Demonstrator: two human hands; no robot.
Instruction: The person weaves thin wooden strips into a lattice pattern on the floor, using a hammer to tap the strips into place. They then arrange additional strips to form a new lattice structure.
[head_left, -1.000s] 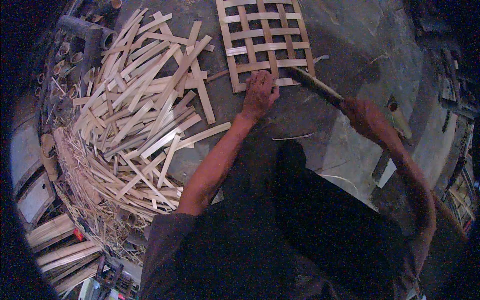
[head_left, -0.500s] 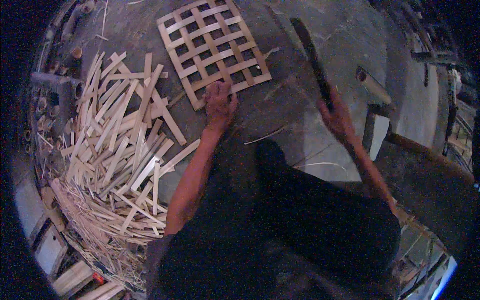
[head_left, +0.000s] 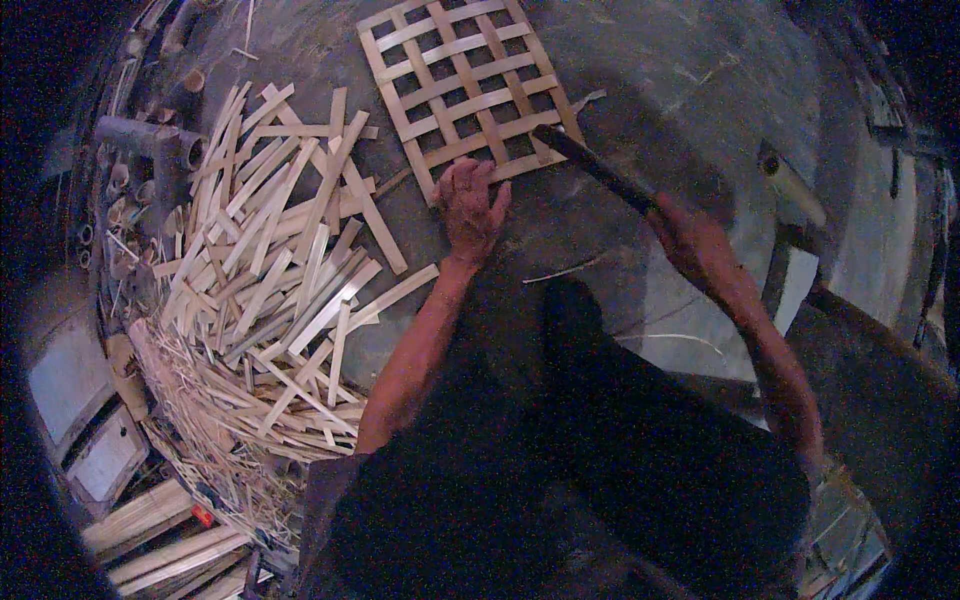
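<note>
A woven bamboo lattice panel (head_left: 490,100) lies on the floor ahead of me, its flat strips crossing over and under with square gaps. My left hand (head_left: 472,208) rests at its near edge, fingers apart and thumb out to the right. In my right hand (head_left: 695,245) is a long, dark, machete-like tool (head_left: 600,178), gripped at its near end. The tool's tip reaches over the panel's near right corner; whether it touches I cannot tell.
Loose pale bamboo strips (head_left: 285,220) lie in a large pile to my left, with thin shavings (head_left: 215,430) heaped nearer me. Cut bamboo tubes (head_left: 130,180) line the far left. A short bamboo piece (head_left: 795,188) and a white block (head_left: 795,285) sit on the right.
The dark tool has swung down and left from a raised position to the panel's near right corner. My left hand stays by the near edge. The whole view has shifted slightly.
</note>
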